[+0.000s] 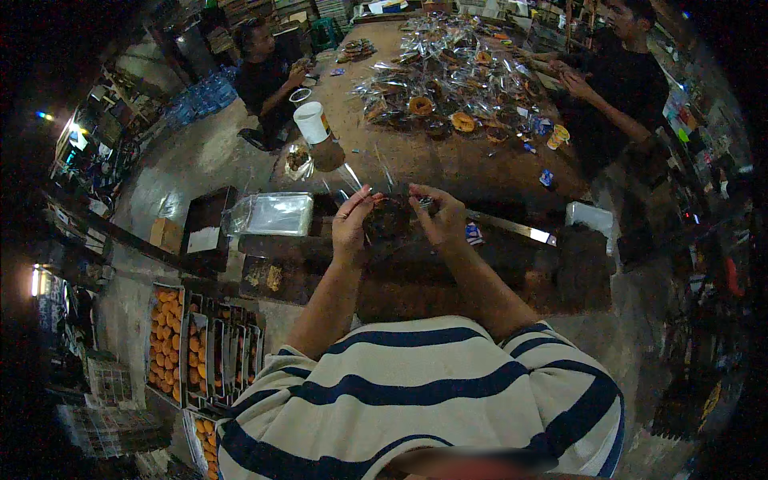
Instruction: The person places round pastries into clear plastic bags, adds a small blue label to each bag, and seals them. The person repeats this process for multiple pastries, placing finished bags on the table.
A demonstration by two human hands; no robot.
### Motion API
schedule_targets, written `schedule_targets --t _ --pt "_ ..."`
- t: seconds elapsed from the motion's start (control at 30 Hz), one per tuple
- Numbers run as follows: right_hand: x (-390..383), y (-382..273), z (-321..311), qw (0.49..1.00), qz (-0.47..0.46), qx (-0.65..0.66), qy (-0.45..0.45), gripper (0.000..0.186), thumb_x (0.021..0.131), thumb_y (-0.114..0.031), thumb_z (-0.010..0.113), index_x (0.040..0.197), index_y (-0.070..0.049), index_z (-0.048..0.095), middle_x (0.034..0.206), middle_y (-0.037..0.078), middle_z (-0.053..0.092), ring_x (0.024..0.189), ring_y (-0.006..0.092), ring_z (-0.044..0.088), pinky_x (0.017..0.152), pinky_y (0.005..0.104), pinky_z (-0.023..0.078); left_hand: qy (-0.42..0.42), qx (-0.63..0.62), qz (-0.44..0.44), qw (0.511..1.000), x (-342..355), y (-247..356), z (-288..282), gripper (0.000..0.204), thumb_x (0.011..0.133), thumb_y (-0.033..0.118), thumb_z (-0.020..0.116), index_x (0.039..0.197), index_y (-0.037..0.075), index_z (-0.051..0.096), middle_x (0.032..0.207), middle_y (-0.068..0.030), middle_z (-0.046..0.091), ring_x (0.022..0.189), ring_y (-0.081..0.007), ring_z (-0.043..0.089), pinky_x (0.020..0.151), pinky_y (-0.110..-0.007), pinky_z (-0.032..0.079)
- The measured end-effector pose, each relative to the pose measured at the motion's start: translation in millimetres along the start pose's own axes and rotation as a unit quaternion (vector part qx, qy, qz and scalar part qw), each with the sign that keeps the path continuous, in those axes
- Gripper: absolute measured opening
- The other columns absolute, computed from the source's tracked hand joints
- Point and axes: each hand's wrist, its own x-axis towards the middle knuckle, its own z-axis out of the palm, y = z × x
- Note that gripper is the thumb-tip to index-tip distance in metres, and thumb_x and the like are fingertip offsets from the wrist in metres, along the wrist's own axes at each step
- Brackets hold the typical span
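Clear packets (456,76) lie heaped on the table (448,164), seemingly finished; flat clear plastic (280,214) awaits at left; the right hand (440,220) curls its fingers round a small shiny thing (427,205); the left hand's (352,228) grip, near a clear strip (350,176), cannot be judged

Two hands (350,228); two other people (268,68); one white bucket (308,123); one white ring (293,98); one brown box (166,235); dozens of orange rounds (166,344); many clear-wrapped packets (462,122), too heaped for an exact count.
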Motion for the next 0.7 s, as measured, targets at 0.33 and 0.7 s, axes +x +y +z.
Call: schedule_targets --t 0.33,0.7 --pt "20.8 9.0 13.9 0.817 0.248 0.467 -0.228 0.019 0.083 -0.013 0.068 0.098 -0.004 0.063 0.093 0.006 0.066 0.084 0.0167 0.062 0.077 0.0309 0.050 -0.044 0.219 0.197 0.955 20.8 8.8 17.9 0.081 0.086 0.010 0.061 0.146 0.004 0.007 0.104 -0.0102 0.061 0.093 -0.0142 0.055 0.086 -0.029 0.044" --pt "-15.1 -24.3 25.0 0.938 0.157 0.282 -0.125 0.017 0.078 -0.015 0.071 0.090 -0.005 0.065 0.082 0.004 0.066 0.072 0.0101 0.060 0.063 0.0254 0.049 -0.095 0.137 0.004 0.986 -31.1 16.4 -14.1 0.018 0.083 0.002 0.064 0.100 0.000 0.061 0.097 -0.0082 0.065 0.085 -0.0146 0.062 0.079 -0.027 0.050"
